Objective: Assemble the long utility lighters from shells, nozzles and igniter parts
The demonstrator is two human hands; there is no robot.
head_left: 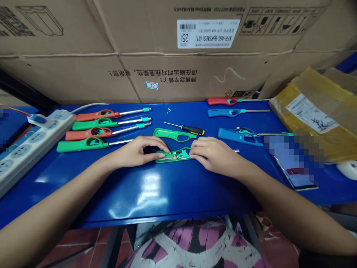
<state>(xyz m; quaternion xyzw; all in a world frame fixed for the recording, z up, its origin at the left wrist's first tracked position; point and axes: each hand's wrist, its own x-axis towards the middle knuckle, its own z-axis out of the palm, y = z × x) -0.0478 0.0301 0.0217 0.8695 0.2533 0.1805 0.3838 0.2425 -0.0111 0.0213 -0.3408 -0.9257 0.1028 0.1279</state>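
An opened green lighter body [175, 155] lies on the blue table [156, 193], its inner parts showing. My left hand [139, 150] pinches its left end with curled fingers. My right hand [214, 154] grips its right end, fingers closed over it; a metal tip sticks out past that hand. Just behind lies a separate green shell half [170, 134] and a black-handled screwdriver [186, 128].
Several long-nosed lighters, orange and green [103, 128], lie in a row at the left. Red and blue lighters [231, 108] and an opened blue one [242, 136] lie at the right. A power strip [25, 145] sits far left, cardboard boxes [178, 52] behind, a phone [298, 171] right.
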